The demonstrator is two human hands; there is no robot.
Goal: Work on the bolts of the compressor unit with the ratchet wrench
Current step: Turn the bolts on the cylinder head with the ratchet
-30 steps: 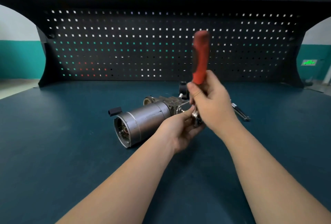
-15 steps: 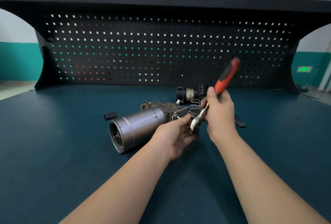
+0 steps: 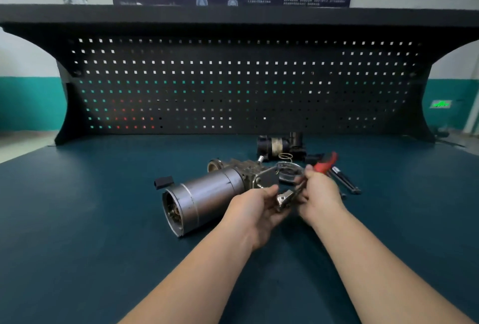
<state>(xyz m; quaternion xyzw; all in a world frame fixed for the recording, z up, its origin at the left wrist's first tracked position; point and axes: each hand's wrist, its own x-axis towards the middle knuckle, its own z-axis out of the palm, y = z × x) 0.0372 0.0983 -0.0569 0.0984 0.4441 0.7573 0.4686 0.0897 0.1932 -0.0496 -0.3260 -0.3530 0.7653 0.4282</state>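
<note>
since the earlier frame the ratchet wrench (image 3: 305,189) handle has swung down from upright to low and pointing far-right. my right hand (image 3: 320,194) grips its shaft; my left hand (image 3: 256,207) curls around the wrench head at the near end of the compressor unit (image 3: 207,194), which lies on its side mid-table (image 3: 77,220), motor cylinder to the left.

The compressor unit (image 3: 207,194) is brushed grey metal with a dull sheen; the ratchet wrench (image 3: 305,183) has a shiny steel head and a red, probably plastic, grip; the bench top (image 3: 90,220) is matt teal.
</note>
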